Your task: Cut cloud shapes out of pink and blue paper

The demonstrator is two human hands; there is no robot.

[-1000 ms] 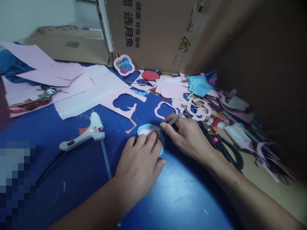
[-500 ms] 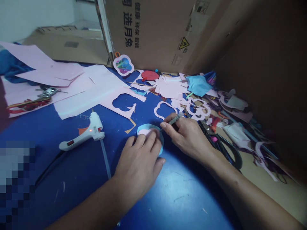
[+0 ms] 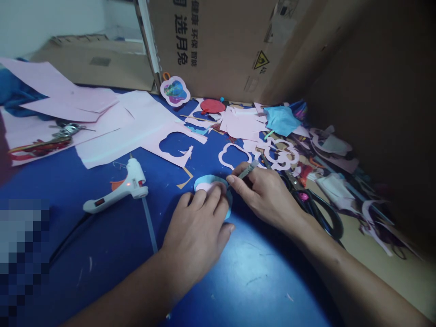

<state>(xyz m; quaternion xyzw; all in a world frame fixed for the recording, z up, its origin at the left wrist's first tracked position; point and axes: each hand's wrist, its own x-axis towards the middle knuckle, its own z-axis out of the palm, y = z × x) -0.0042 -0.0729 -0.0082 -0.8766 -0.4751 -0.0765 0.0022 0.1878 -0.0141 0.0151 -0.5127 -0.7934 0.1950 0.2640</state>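
Observation:
My left hand (image 3: 197,231) lies flat with its fingers pressing a pink paper shape (image 3: 205,186) that sits on a light blue paper piece (image 3: 208,179) on the blue table. My right hand (image 3: 269,195) is closed round a thin grey pen (image 3: 245,170), whose tip meets the right edge of the pink shape. Most of both paper pieces is hidden under my left fingers.
A white glue gun (image 3: 119,190) lies left of my hands. Pink sheets (image 3: 136,131) with a cut-out hole spread behind. Black scissors (image 3: 316,206) lie right of my right hand among paper scraps (image 3: 279,154). A cardboard box (image 3: 235,45) stands at the back.
Almost nothing differs. My right hand and the pen tip have shifted very slightly along the edge of the pink shape; my left hand stays pressed down.

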